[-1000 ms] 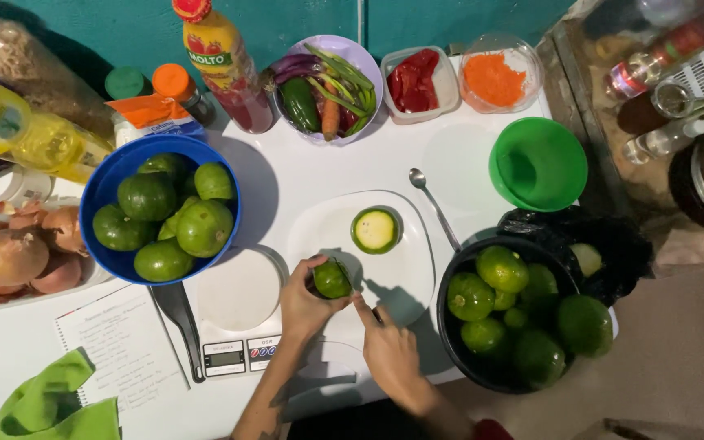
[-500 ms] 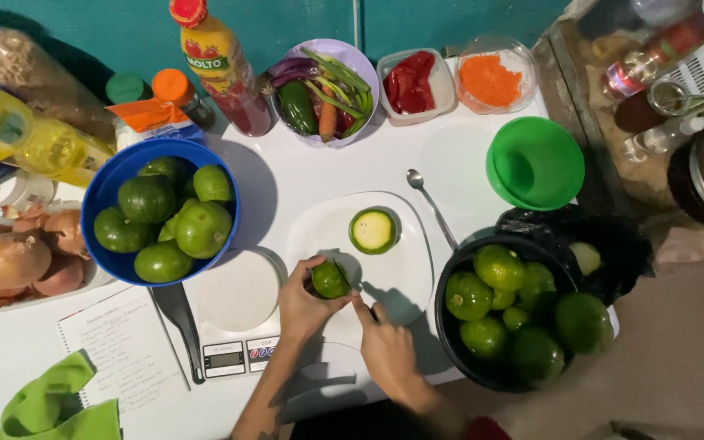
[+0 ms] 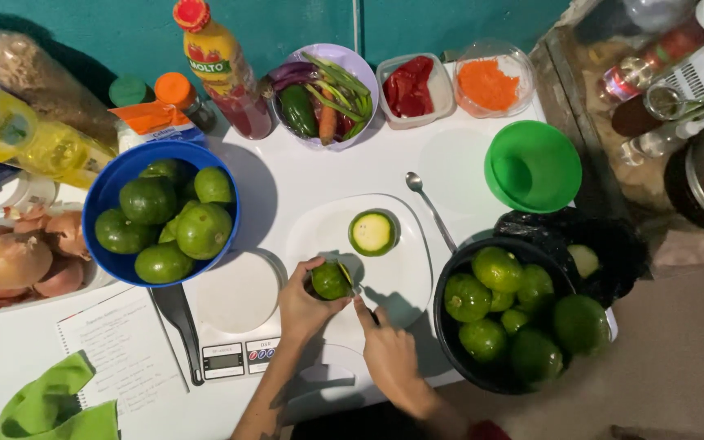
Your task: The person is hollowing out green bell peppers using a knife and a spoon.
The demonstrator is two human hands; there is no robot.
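My left hand (image 3: 303, 303) grips a small round green squash (image 3: 331, 280) on the white cutting board (image 3: 405, 273). My right hand (image 3: 390, 352) holds a knife (image 3: 358, 289) whose blade is set against the right side of that squash. A cut green half (image 3: 371, 232) lies face up farther back on the board. Most of the blade is hidden between my hands.
A blue bowl (image 3: 109, 192) of green squashes stands at left, a black bowl (image 3: 451, 346) of them at right. Also here: kitchen scale (image 3: 238, 326), spoon (image 3: 429, 204), green bowl (image 3: 535, 167), vegetable bowl (image 3: 364, 69), sauce bottle (image 3: 222, 65), onions (image 3: 14, 261), notebook (image 3: 120, 358), green cloth (image 3: 50, 403).
Both hands stay at the squash on the board. The knife has shifted slightly along the squash's right side. Nothing else moved.
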